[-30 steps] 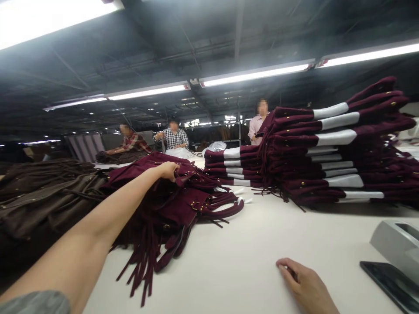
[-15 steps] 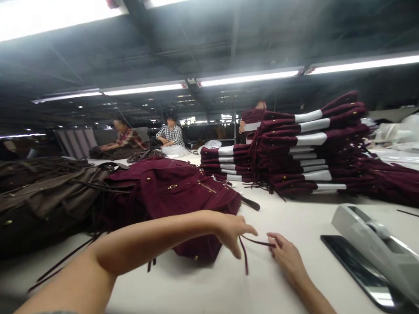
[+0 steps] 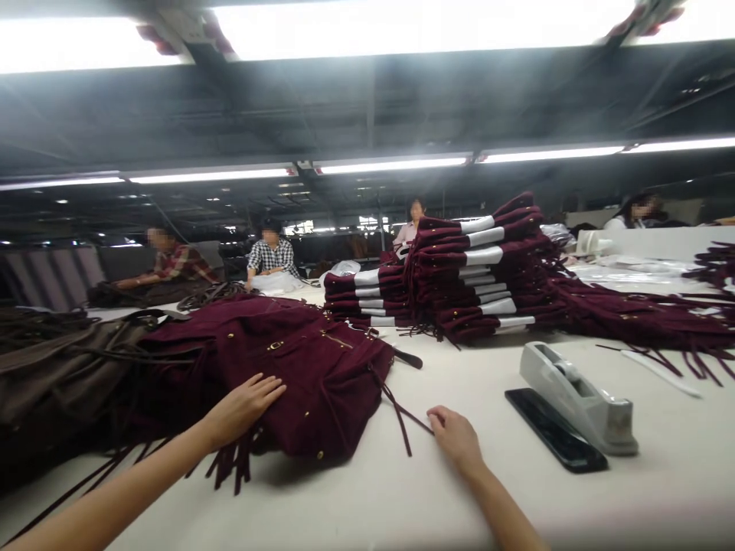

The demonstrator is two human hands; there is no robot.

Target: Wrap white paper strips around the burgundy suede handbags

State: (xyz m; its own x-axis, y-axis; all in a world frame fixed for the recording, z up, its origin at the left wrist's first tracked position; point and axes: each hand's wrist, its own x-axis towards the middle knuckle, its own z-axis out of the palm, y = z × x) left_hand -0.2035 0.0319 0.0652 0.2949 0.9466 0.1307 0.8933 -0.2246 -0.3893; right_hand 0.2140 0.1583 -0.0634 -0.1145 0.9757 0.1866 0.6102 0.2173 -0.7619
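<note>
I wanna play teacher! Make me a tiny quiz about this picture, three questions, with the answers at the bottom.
1. True or false: the left hand rests on a maroon bag with its fingers stretched out.
2. What is the right hand holding between its fingertips?
3. Fill in the gap: right beside the black phone stands a grey ____.

Key:
1. True.
2. The end of a thin maroon cord.
3. Tape dispenser.
</note>
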